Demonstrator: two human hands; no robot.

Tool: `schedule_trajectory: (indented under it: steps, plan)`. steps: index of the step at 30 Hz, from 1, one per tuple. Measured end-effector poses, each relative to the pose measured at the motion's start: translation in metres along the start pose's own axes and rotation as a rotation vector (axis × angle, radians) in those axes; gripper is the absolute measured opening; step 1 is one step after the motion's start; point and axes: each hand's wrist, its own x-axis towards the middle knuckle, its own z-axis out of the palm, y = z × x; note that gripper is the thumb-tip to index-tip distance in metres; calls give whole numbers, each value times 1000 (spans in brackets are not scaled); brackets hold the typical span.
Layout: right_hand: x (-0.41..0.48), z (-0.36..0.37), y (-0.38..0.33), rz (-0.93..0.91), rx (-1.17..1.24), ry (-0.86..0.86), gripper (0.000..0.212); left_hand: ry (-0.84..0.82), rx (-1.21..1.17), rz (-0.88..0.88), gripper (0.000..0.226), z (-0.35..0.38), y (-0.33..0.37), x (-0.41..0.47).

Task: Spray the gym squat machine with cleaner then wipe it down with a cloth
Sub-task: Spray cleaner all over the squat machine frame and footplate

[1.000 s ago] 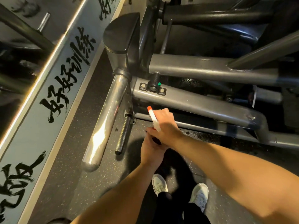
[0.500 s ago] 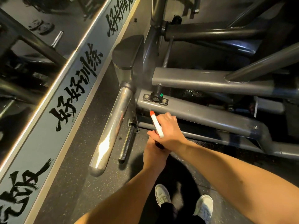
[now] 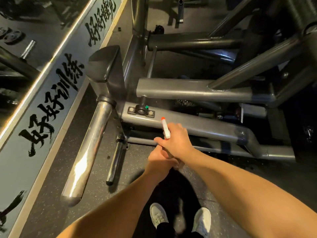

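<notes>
Just before the lower frame tube (image 3: 214, 128) of the squat machine (image 3: 188, 90), the right hand (image 3: 177, 142) is gripping the spray bottle (image 3: 166, 128), its nozzle aiming forward-left at that tube, while the left hand (image 3: 158, 160) is sitting beneath, grasp unclear.

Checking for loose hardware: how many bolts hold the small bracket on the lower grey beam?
2. One bolt sits at the left end of the bracket, the other bolt at its right end, flanking the pivot with the green cap. Any underneath would be hidden.
</notes>
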Motion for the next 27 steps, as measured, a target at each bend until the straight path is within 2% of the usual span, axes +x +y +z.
schedule_trajectory:
  steps: [2, 6, 12, 19, 27]
  plan:
    - [3, -8, 5, 14, -27, 30, 41, -43, -18, 20, 55, 5, 3, 6]
    - [7, -26, 17, 86, 1, 68, 47, -20, 70, 5, 67, 16, 8, 23]
    - [11, -56, 49, 214, 44, 170, 46, -141, 293, 30, 61, 48, 29, 46]
    - [5, -90, 83, 342, 87, 301, 47, -291, 414, 116, 50, 89, 48, 62]
    - [-23, -124, 108, 474, 157, 503, 49, -531, 485, 188, 61, 128, 64, 75]
